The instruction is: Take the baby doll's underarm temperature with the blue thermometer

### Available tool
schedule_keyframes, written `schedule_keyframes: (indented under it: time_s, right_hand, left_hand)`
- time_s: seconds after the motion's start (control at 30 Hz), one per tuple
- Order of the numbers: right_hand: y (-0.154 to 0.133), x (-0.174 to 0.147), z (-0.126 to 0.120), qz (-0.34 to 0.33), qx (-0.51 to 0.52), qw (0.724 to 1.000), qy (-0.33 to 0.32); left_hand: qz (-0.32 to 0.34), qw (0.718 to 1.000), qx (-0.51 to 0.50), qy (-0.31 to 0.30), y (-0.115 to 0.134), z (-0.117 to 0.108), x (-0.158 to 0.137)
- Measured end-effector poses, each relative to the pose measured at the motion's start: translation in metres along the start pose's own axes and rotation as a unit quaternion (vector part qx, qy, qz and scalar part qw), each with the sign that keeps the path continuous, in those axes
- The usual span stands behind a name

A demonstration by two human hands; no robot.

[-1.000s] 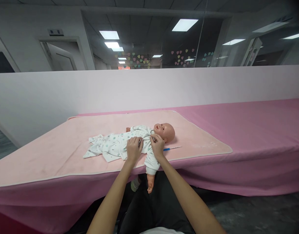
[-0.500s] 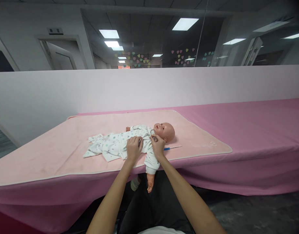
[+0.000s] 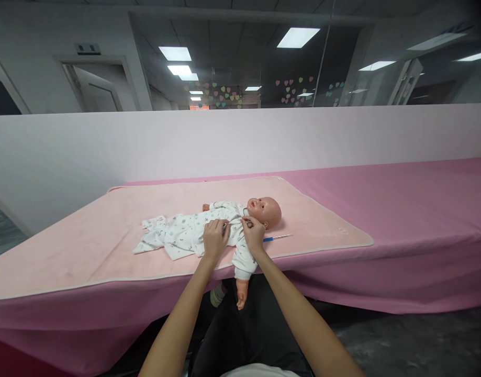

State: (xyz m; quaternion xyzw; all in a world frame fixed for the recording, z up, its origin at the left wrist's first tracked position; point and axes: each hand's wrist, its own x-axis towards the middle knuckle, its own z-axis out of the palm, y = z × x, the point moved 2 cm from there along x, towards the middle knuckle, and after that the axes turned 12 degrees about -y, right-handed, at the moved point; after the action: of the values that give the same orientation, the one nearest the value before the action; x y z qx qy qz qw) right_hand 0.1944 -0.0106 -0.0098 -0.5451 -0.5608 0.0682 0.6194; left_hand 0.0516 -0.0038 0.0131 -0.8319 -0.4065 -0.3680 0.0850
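Observation:
A baby doll (image 3: pixel 268 210) lies on its back with its head to the right, dressed in a white printed outfit (image 3: pixel 185 233). My left hand (image 3: pixel 215 238) rests at the doll's chest, fingers bent and closed on the outfit's fabric. Close to the collar, my right hand (image 3: pixel 255 234) pinches the same garment between thumb and fingers. A narrow white piece of cloth shows between the two hands; its exact form is too small to tell. The doll's near arm (image 3: pixel 242 293) hangs over the table edge between my forearms.
A thin tool with a blue handle and metal shaft (image 3: pixel 277 238) lies beside my right hand. Under the doll is a peach mat (image 3: pixel 67 235) on a pink tablecloth (image 3: pixel 421 209). A white low wall (image 3: pixel 240 141) with glass above stands behind the table.
Both hands keep nearly the same place at the doll's chest. The white cloth between them looks slightly less stretched out, and the view has shifted a little.

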Motion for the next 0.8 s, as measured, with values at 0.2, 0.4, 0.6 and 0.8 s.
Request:
schedule_keyframes:
  time_s: [0.2,0.4,0.6,0.8]
  right_hand:
    - [-0.0017,0.0008,-0.0002,-0.001,0.014,1.000,0.003]
    - [0.0002,0.0007,-0.0005,0.028,0.024,0.999,0.000]
    - [-0.0023,-0.0011,-0.0013,0.032,0.031,0.999,-0.002]
    - [-0.0044,-0.0002,-0.0002,0.002,-0.002,1.000,-0.010]
  left_hand:
    - [0.004,1.000,0.002,-0.001,0.0002,-0.0004,-0.0002]
    - [0.004,1.000,-0.001,0.001,0.0000,-0.0001,-0.0003]
    - [0.000,1.000,-0.010,-0.003,-0.0002,0.0001,-0.0006]
    - [-0.003,1.000,-0.007,-0.005,-0.0003,0.0001,-0.0003]
